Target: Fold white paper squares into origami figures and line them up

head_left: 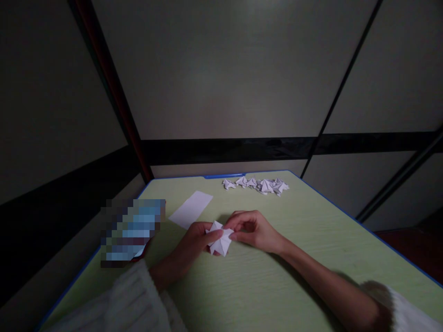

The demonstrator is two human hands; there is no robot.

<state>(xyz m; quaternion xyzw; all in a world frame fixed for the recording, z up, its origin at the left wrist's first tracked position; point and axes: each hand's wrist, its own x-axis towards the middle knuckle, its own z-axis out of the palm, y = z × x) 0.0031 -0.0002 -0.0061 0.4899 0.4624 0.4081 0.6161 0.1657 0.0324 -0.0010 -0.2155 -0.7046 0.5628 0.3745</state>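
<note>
A small white folded paper figure [224,244] with several pointed flaps is held above the table, near the middle of the view. My left hand [195,244] grips it from the left, its thumb lying across the folds and the other fingers mostly hidden beneath. At the paper's right edge, my right hand [254,230] pinches a flap between thumb and fingers. Behind my left hand a flat white sheet of paper [192,207] lies on the table.
The pale green table [311,240] has a blue rim. Several folded paper figures [266,185] lie in a row and pile at its far side. On the left is a pixelated, screen-like device [134,230]. Panelled doors [224,83] stand directly behind the table.
</note>
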